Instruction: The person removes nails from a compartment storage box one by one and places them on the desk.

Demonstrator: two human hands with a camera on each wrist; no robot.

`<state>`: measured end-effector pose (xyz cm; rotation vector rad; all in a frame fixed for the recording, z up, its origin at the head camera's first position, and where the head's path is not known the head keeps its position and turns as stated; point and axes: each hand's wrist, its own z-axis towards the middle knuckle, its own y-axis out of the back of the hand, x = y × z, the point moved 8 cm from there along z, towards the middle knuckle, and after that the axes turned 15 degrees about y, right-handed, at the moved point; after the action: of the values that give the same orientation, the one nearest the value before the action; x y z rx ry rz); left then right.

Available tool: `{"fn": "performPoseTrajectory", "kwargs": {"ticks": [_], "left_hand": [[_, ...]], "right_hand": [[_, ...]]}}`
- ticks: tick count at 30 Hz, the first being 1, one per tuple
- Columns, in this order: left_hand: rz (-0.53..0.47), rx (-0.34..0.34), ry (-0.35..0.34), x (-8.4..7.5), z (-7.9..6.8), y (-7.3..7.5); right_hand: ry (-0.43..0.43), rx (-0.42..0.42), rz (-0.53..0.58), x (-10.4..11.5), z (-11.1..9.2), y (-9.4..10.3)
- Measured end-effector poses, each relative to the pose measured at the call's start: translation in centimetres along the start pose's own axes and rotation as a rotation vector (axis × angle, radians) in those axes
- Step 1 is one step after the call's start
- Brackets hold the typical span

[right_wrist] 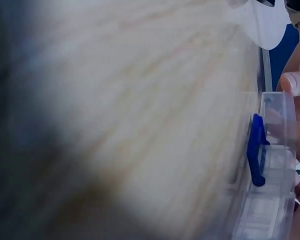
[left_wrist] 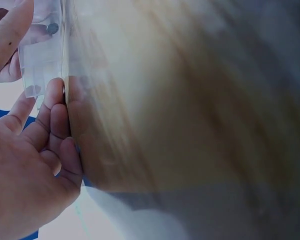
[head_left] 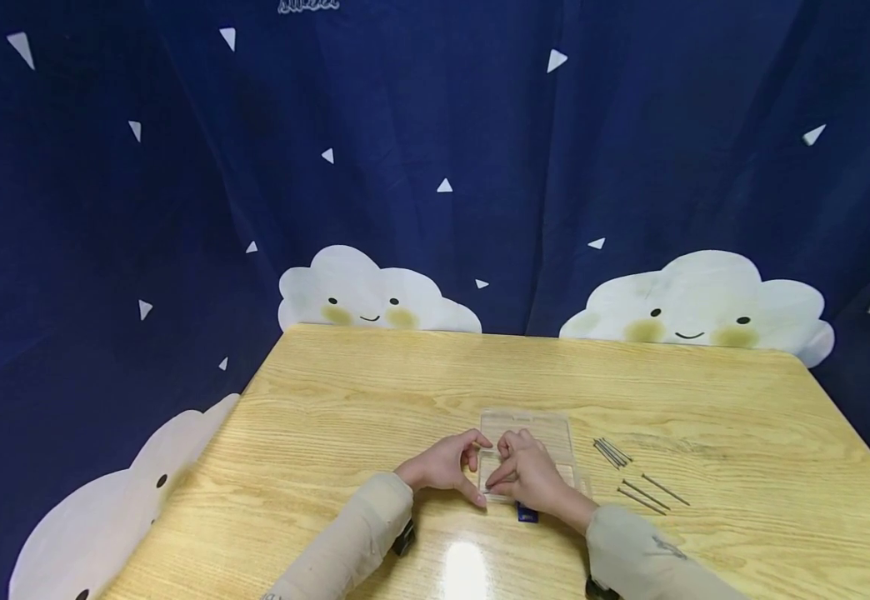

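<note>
A clear plastic box (head_left: pixel 527 422) lies with its lid folded back on the table, a blue latch (head_left: pixel 527 512) at its near side. My left hand (head_left: pixel 446 463) holds the box's left end, thumb at the near corner and fingers toward the far side. Reaching over the box, my right hand (head_left: pixel 531 475) pinches a nail low inside near the left end. Only the nail's round grey head (left_wrist: pixel 52 28) shows clearly, in the left wrist view; the rest is hidden. The right wrist view shows the blue latch (right_wrist: pixel 256 150) on the clear front wall.
To the right of the box lies a cluster of several nails (head_left: pixel 612 452). Nearer me are a few more separate nails (head_left: pixel 652 492). The wooden table (head_left: pixel 360 383) runs back to a dark blue curtain (head_left: pixel 405 167) with white clouds and triangles.
</note>
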<state>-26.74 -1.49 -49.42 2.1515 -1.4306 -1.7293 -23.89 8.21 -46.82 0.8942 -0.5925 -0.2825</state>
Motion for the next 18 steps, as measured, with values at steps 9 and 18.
{"fn": "performPoseTrajectory", "kwargs": {"ticks": [9, 18], "left_hand": [[0.01, -0.005, 0.01, 0.09, -0.13, 0.14], [-0.01, 0.016, 0.026, -0.17, -0.22, 0.0]], "right_hand": [[-0.029, 0.029, -0.042, 0.12, 0.24, -0.59], [-0.051, 0.012, -0.042, 0.48, 0.3, -0.35]]}}
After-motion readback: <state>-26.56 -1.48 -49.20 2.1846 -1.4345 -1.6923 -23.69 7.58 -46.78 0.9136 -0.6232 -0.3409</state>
